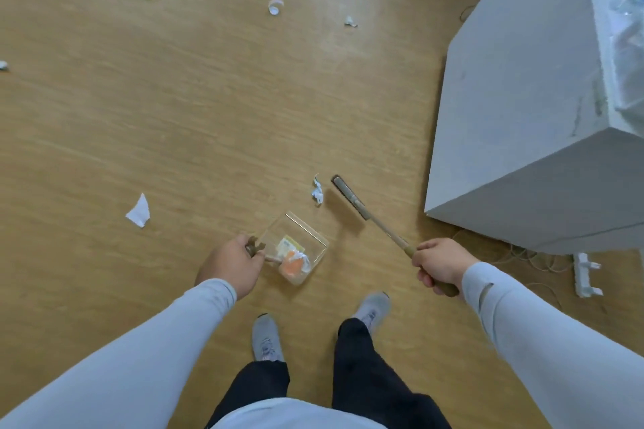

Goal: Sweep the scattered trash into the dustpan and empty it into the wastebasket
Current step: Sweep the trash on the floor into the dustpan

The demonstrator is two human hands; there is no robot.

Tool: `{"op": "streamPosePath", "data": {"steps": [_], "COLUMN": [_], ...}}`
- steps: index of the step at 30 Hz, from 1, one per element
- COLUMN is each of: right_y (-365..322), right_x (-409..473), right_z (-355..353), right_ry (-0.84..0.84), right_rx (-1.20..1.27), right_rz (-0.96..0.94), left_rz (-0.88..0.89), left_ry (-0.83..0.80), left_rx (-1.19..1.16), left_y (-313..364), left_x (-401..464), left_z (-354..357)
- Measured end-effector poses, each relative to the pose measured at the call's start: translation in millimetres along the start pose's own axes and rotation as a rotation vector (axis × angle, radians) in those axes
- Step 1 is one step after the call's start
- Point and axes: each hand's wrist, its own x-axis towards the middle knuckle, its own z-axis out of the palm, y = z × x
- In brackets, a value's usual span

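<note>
Left hand [231,263]: fingers closed on the handle of the clear dustpan [294,247].
Right hand [441,263]: fingers wrapped around the brush [350,197] handle.
Dustpan: low over the floor [209,115], holding orange and yellow scraps.
Crumpled paper [317,192]: just left of the brush head.
Other scraps: scattered farther off.

Tan wood-grain floor [209,115] with white paper scraps [138,211] at centre left — clear dustpan [296,240] holding orange and yellow trash [292,259] — pale grey sleeves [146,341], grey shoes [266,338]
</note>
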Motion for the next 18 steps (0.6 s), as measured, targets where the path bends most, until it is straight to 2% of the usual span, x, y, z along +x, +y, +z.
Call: {"op": "streamPosePath", "data": {"steps": [12, 18], "right_y": [-109.3, -145.9], "right_x": [110.2, 146.1], "right_z": [-86.8, -100.6], "right_ry": [-0.047, -0.090], "right_rx": [-0.309, -0.482], "right_rz": [-0.153, -0.198], "left_rz": [-0.236, -0.356], "left_ry": [0.067, 0.074], "left_rx": [-0.065, -0.121], "left_y": [97.6, 119.2], "left_x": [54.1, 82.2], "left_z": [48.0, 80.2]}}
